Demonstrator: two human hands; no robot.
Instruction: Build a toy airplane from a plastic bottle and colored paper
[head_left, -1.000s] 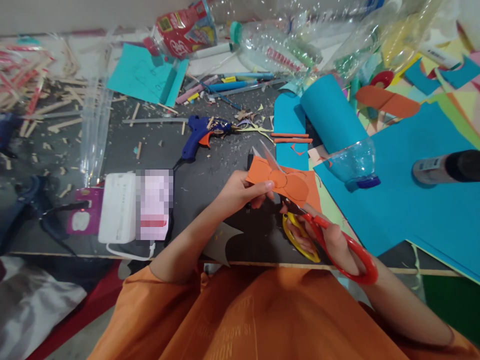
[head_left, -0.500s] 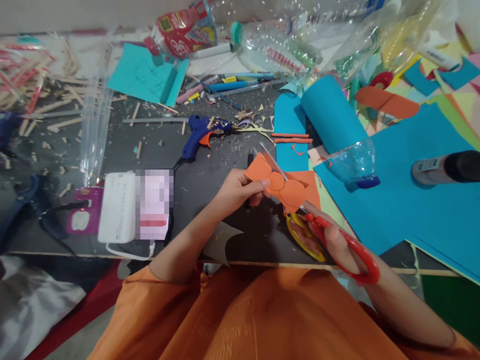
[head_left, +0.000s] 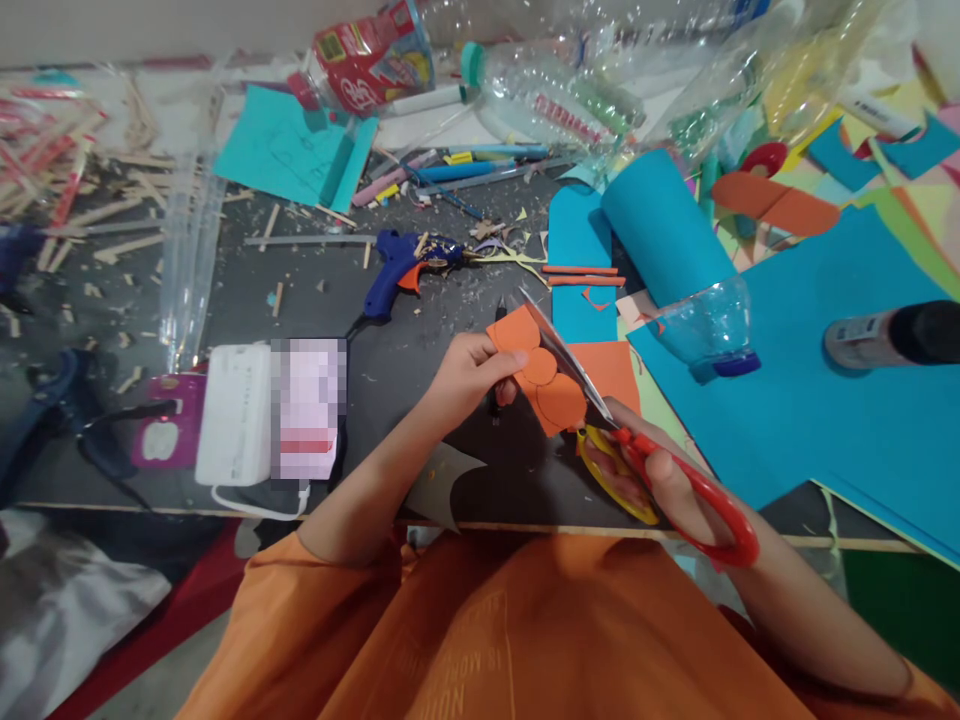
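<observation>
Shifted slightly leftward, the orange paper (head_left: 561,402) sits just left of the scissors (head_left: 636,447), pinched by the left hand (head_left: 471,382); the right hand (head_left: 670,487) grips the handles.

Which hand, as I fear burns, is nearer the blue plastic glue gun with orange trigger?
Left. The left hand, holding orange paper, is on the person's side of the glue gun, to its right; the right hand is farther both ways.
</observation>
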